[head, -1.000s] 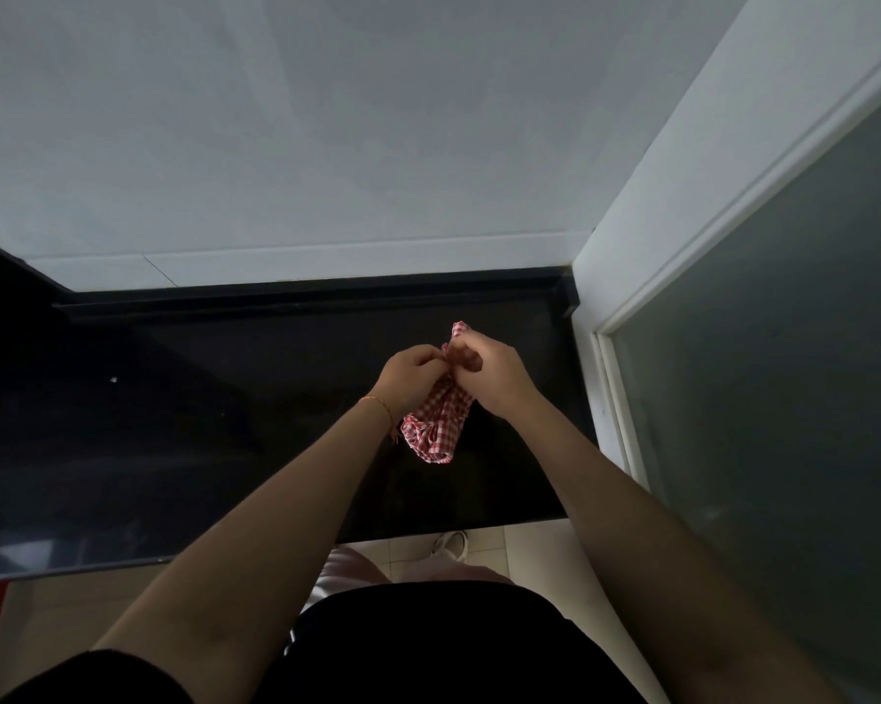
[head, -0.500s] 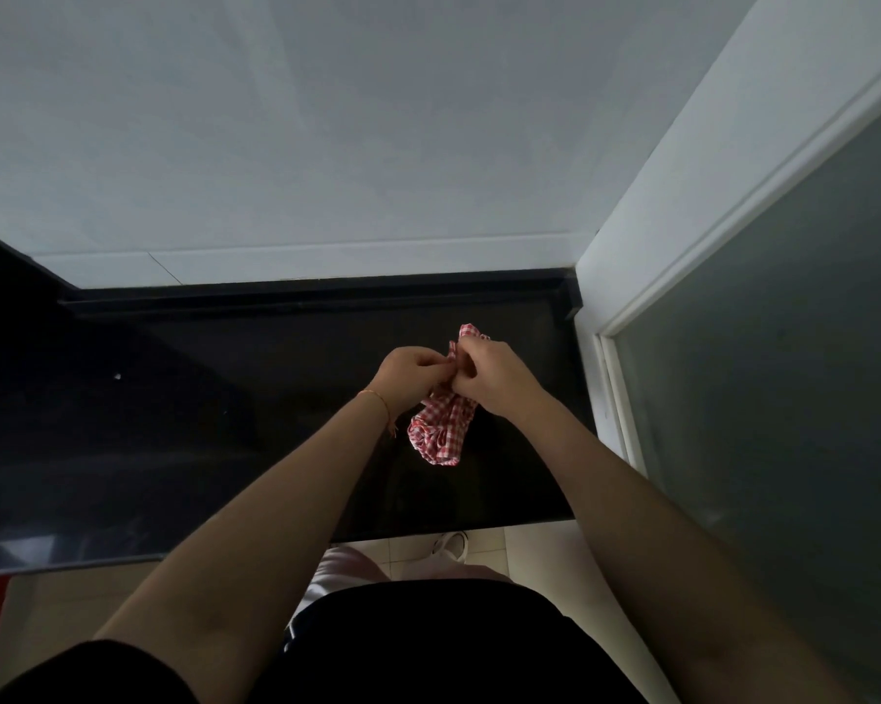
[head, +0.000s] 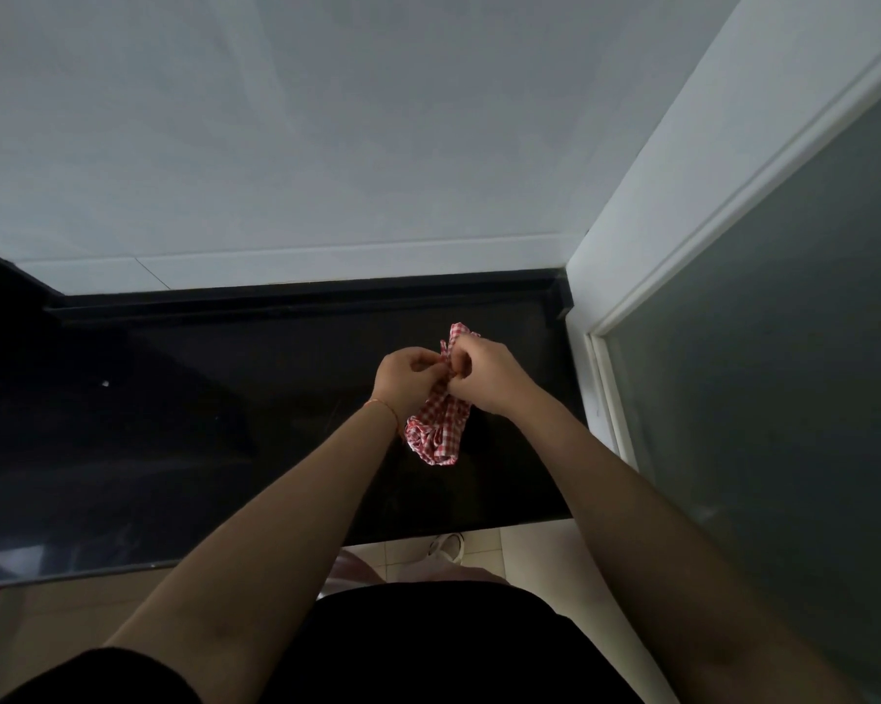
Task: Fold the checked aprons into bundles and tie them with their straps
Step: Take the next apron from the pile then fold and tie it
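From the head view, both hands meet above a black counter (head: 174, 424), close to its right end beside a white door frame (head: 682, 221). The left hand (head: 408, 381) has its fingers curled in, pinching cloth at the top of a red-and-white checked apron bundle (head: 438, 434). The right hand (head: 484, 376) faces it, thumb and fingers likewise curled and pinching the same spot, knuckles nearly touching the left's. What they pinch may be a strap, though it is too small to tell. The bundle hangs crumpled below and between the wrists, with a small tip of cloth poking up behind the right hand. A thin red bracelet (head: 382, 406) circles the left wrist. Grey frosted glass (head: 783, 373) fills the door on the right.
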